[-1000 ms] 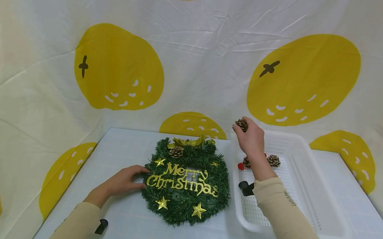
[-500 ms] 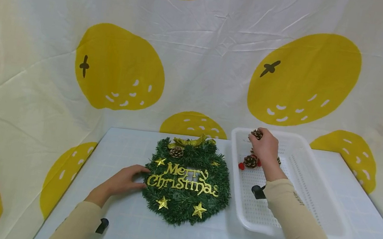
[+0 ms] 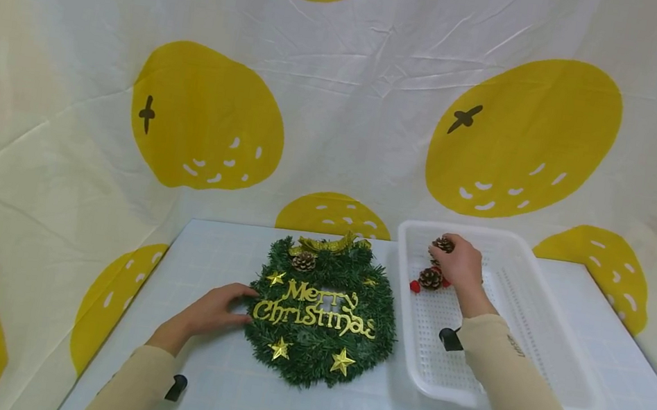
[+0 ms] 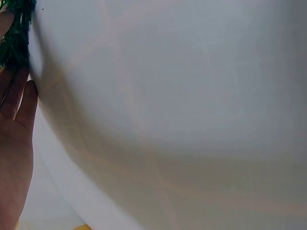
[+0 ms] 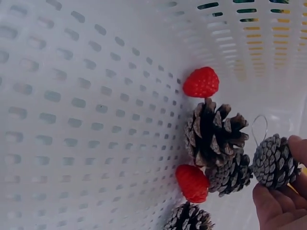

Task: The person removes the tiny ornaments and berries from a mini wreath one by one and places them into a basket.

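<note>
A green Christmas wreath (image 3: 315,364) lies flat on the table with gold "Merry Christmas" lettering (image 3: 317,308), gold stars, a gold bow and a pine cone ornament (image 3: 304,262). My left hand (image 3: 217,310) rests against the wreath's left edge, fingers extended; in the left wrist view its fingers (image 4: 21,98) touch the green tinsel. Low in the white basket (image 3: 539,319), my right hand (image 3: 461,266) pinches a small pine cone (image 5: 274,162) between thumb and fingers; a wire loop sticks out of it. Beside it lie more pine cones (image 5: 216,133) and red berries (image 5: 201,82).
The perforated basket stands right of the wreath on the pale checked table (image 3: 249,407). A white curtain (image 3: 351,131) printed with yellow fruit hangs close behind. Another pine cone (image 5: 189,219) sits at the lower edge of the right wrist view.
My right hand has moved right and down into the basket with the pine cone, from above the basket's back left corner. My left hand and the wreath have stayed put.
</note>
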`<act>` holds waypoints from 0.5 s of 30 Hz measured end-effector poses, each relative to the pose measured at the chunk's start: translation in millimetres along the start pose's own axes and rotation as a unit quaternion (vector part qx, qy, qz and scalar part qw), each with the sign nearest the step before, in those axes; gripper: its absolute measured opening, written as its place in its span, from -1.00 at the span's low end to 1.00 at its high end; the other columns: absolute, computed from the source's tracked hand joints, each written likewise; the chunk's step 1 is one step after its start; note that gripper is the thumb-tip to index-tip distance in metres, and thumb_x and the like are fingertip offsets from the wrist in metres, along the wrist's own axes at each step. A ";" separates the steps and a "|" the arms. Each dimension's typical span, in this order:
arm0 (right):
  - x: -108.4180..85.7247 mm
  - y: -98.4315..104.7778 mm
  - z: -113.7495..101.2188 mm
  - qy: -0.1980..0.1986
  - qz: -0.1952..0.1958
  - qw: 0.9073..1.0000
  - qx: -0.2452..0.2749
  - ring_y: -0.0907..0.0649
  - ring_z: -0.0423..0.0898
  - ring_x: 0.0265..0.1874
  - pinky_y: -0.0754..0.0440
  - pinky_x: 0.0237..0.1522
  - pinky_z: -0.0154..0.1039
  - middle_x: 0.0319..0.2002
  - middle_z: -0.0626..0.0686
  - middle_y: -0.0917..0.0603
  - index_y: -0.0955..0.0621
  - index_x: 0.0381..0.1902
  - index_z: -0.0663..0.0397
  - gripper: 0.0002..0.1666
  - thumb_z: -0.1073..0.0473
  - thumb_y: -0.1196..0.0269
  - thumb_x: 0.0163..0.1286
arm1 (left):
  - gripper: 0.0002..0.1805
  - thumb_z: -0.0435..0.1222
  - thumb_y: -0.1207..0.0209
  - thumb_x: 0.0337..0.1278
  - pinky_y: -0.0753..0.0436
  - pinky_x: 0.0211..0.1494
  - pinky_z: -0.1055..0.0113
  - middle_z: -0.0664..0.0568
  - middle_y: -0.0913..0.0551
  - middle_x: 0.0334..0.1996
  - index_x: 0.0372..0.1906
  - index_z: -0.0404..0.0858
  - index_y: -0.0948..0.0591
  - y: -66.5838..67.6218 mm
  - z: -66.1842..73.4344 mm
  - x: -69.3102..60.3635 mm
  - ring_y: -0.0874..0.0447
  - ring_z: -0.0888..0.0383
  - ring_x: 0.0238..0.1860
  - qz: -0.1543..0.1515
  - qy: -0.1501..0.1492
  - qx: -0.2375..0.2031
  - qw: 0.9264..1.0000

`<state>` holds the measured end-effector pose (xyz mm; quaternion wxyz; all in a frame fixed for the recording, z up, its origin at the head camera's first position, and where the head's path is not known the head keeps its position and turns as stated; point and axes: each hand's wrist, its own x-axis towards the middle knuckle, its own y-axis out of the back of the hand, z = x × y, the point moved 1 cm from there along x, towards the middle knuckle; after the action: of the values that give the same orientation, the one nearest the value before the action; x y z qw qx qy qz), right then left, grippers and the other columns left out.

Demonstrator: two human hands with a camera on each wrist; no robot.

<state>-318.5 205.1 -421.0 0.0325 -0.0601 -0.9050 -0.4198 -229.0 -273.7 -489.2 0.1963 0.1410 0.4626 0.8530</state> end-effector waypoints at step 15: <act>-1.1 -4.5 2.0 0.007 -0.015 1.000 0.001 -0.38 0.37 0.24 -0.42 0.20 0.26 0.32 0.39 -0.37 -0.33 0.39 0.29 -0.30 -0.02 -0.17 0.46 | -0.41 -0.07 -0.34 0.15 -0.41 0.31 -0.09 -0.13 -0.55 0.18 0.22 -0.27 -0.53 -0.4 -2.2 0.0 -0.45 -0.16 0.24 -0.005 -0.004 -0.004 1.000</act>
<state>-318.1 203.7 -425.8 0.0324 -0.0432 -0.9059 -0.4201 -229.8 -275.1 -490.6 0.2029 0.1412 0.4593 0.8532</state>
